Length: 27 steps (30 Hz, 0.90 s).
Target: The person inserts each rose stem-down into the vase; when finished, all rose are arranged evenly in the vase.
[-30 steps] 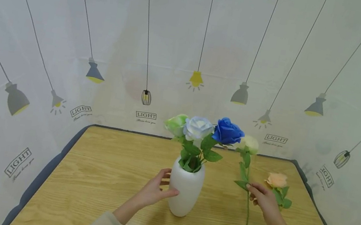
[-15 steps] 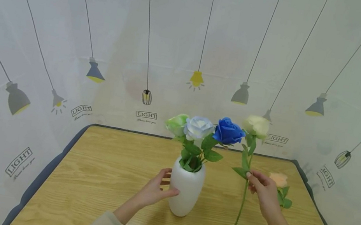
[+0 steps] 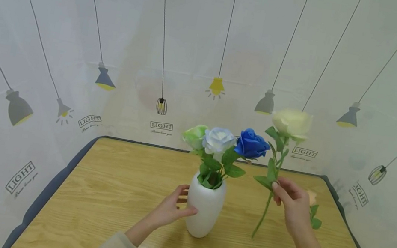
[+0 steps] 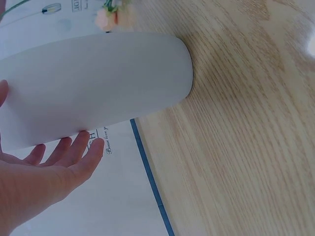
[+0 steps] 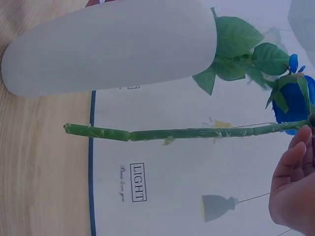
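Note:
A white vase [image 3: 204,211] stands upright on the table and holds a pale green flower [image 3: 194,136], a light blue rose [image 3: 219,141] and a blue rose [image 3: 253,144]. My left hand [image 3: 168,209] grips the vase from its left side, thumb across the front; in the left wrist view its fingertips [image 4: 84,135] touch the wall. To the right of the vase my right hand [image 3: 293,204] pinches a cream rose [image 3: 291,123] by its stem, bloom up. In the right wrist view the bare lower stem [image 5: 187,133] hangs above the table, beside the vase.
A peach rose [image 3: 315,212] lies on the table at the right, partly hidden behind my right hand. The wooden table [image 3: 115,180] has a dark blue edge [image 3: 57,182]. A white curtain [image 3: 197,32] printed with lamps surrounds it.
My right hand has lifted the cream rose off the table, bringing it upward and nearer, its stem end swinging left toward the vase. The left hand and the vase stay put.

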### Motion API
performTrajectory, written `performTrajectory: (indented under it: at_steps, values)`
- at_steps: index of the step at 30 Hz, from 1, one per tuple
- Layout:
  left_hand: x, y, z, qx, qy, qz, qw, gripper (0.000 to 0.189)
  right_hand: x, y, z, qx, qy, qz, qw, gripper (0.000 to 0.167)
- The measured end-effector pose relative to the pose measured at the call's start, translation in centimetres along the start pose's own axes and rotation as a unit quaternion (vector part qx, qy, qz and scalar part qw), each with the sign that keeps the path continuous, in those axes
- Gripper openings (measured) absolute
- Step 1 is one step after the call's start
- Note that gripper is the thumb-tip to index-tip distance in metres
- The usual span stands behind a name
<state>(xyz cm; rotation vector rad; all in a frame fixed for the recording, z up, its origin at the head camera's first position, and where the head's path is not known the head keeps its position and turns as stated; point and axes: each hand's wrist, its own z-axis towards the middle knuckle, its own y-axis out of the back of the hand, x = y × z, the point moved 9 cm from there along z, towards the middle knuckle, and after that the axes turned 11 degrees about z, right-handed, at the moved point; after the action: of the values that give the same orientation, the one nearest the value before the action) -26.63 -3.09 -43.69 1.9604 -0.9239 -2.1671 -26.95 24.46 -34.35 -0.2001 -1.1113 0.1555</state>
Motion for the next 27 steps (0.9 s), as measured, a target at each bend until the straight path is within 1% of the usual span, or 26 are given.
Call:
performTrajectory:
  at_steps: [4, 7, 8, 9, 11, 13, 15, 16, 18, 20, 25, 27]
  values:
    - [-0.1, 0.0, -0.1, 0.0, 0.001, 0.002, 1.0, 0.068, 1.4, -1.3, 0.1, 0.015, 0.0, -0.022, 0.9996, 0.016]
    - [-0.2, 0.0, -0.1, 0.001, 0.002, 0.001, 1.0, 0.068, 2.5, -2.6, 0.3, 0.032, 0.009, -0.023, 0.9992, 0.015]
    - [-0.2, 0.0, -0.1, 0.002, 0.003, 0.001, 1.0, 0.068, 2.9, -3.0, 0.4, 0.039, 0.016, -0.013, 0.999, 0.016]
    - [-0.2, 0.0, -0.1, 0.002, 0.003, 0.0, 1.0, 0.068, 3.4, -3.5, 0.5, 0.049, 0.028, 0.002, 0.9984, 0.018]
    - [0.0, 0.0, 0.0, 0.002, 0.001, -0.002, 1.0, 0.068, 4.3, -4.5, 0.8, 0.07, 0.052, 0.052, 0.9948, 0.022]
    - [0.5, -0.2, 0.3, 0.002, -0.001, -0.004, 1.0, 0.069, 5.2, -5.5, 1.1, 0.093, 0.074, 0.112, 0.9866, 0.029]
    - [1.2, -0.3, 0.6, 0.001, -0.001, -0.003, 1.0, 0.07, 6.0, -6.4, 1.4, 0.114, 0.091, 0.171, 0.9745, 0.033]
    - [1.6, -0.4, 0.8, 0.001, -0.001, 0.0, 1.0, 0.071, 6.3, -6.7, 1.5, 0.118, 0.097, 0.192, 0.9694, 0.034]
    - [2.4, -0.6, 1.2, 0.0, 0.0, 0.006, 1.0, 0.072, 6.7, -7.1, 1.8, 0.117, 0.104, 0.227, 0.9614, 0.033]
    - [2.9, -0.7, 1.4, -0.002, 0.001, 0.013, 0.9999, 0.073, 7.0, -7.1, 2.0, 0.104, 0.108, 0.244, 0.9582, 0.029]
    - [3.1, -0.8, 1.5, -0.005, -0.001, 0.016, 0.9999, 0.074, 7.0, -6.7, 2.5, 0.051, 0.115, 0.275, 0.9533, 0.022]
    - [3.1, -0.8, 1.4, -0.005, -0.001, 0.016, 0.9998, 0.075, 7.0, -6.5, 2.7, 0.04, 0.117, 0.304, 0.9446, 0.021]
